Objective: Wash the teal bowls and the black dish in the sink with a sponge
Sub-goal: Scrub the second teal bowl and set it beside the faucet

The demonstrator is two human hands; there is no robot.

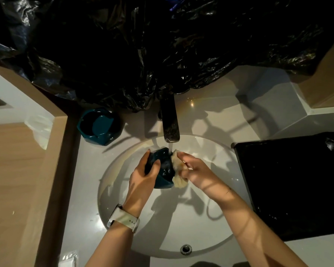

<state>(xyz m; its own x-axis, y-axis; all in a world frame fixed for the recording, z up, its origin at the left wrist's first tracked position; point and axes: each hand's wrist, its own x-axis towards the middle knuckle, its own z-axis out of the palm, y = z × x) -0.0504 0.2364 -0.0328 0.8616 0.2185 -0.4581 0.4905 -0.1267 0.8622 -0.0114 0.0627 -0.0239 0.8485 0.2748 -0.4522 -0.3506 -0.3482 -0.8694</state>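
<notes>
Over the round white sink (123, 218), with the black dish (289, 182) on the counter's right edge and stacked teal bowls (98, 126) at its back-left, left hand (143, 180) fingers curl round a wet teal bowl (163, 170) under the faucet (170, 120) while right hand (197, 170) pinches the sponge (176, 162); slick, it could slip.

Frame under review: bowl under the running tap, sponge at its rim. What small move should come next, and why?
Probably push the sponge down into the teal bowl and wipe round the inside. The left hand holds the bowl tilted under the faucet stream, while the right hand pinches the sponge at the rim only.
</notes>
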